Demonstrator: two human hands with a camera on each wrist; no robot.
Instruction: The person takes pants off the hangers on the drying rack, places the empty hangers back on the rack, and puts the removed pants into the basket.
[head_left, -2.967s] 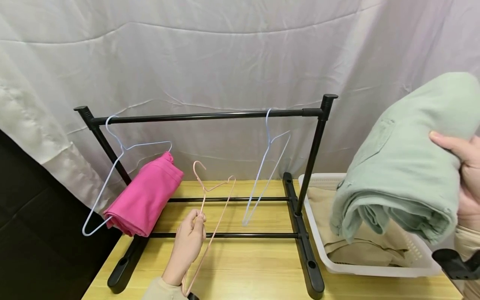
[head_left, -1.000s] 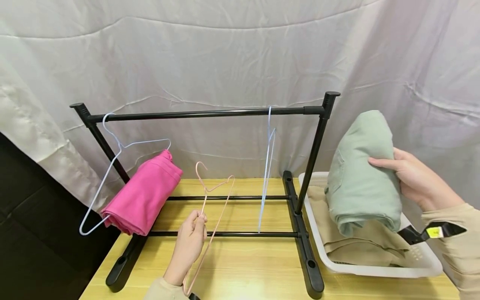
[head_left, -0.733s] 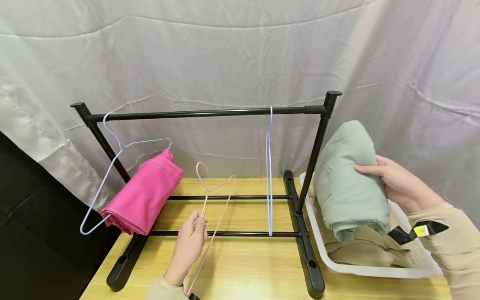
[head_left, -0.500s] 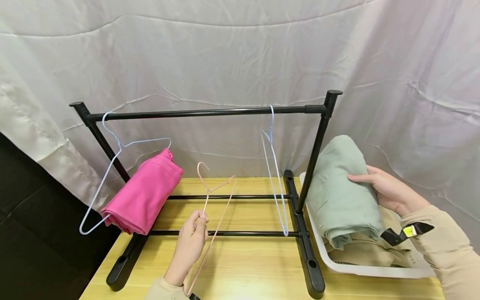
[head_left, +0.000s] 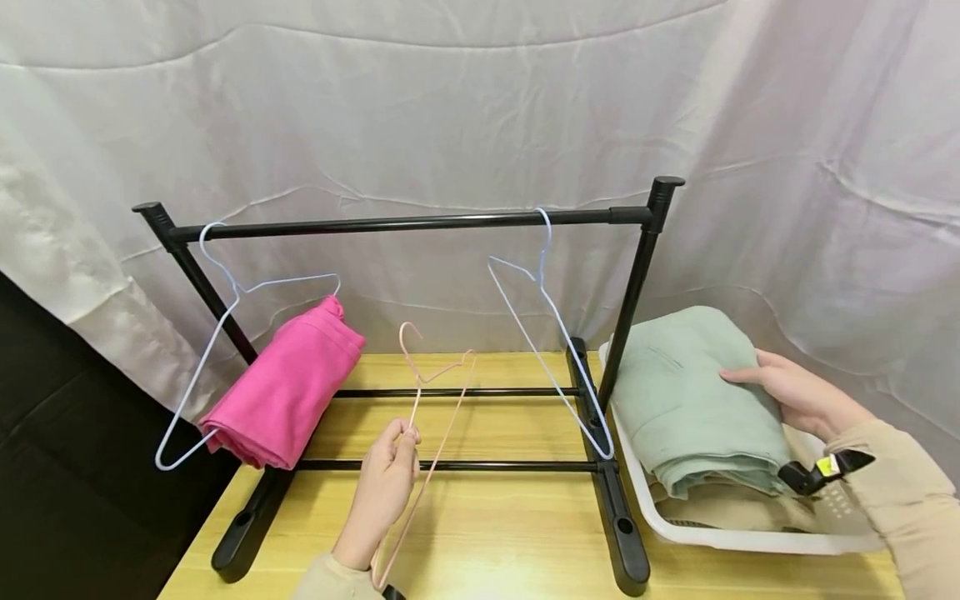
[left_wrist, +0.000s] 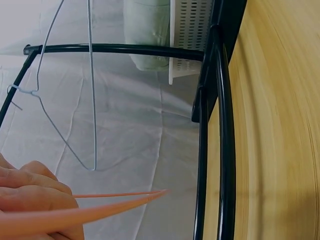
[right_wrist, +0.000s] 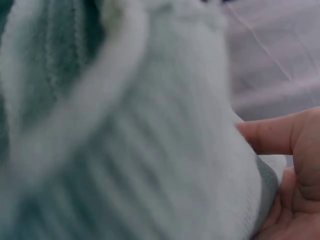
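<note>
My left hand (head_left: pixel 387 477) pinches a pink wire hanger (head_left: pixel 442 433) by one side, its hook pointing up, in front of the rack. On the right, a folded pale green garment (head_left: pixel 693 400) lies over the beige cloth (head_left: pixel 738 508) in a white basket (head_left: pixel 750 542). My right hand (head_left: pixel 806 392) holds it by its right side. Its thumb is on top, and the other fingers are partly hidden. In the right wrist view the green garment (right_wrist: pixel 165 125) fills most of the picture, blurred, with the thumb touching its edge.
A black rack (head_left: pixel 390 225) stands on the wooden table (head_left: pixel 510 525). Rolled pink cloth (head_left: pixel 288 387) hangs on a light blue hanger (head_left: pixel 197 375) at its left end. A bare light blue hanger (head_left: pixel 558 321) hangs near the right post. A pale curtain (head_left: pixel 450 108) is behind.
My right hand has brought the green garment down and left, from the upper right onto the basket. The bare blue hanger has turned on the bar. My left hand has hardly moved.
</note>
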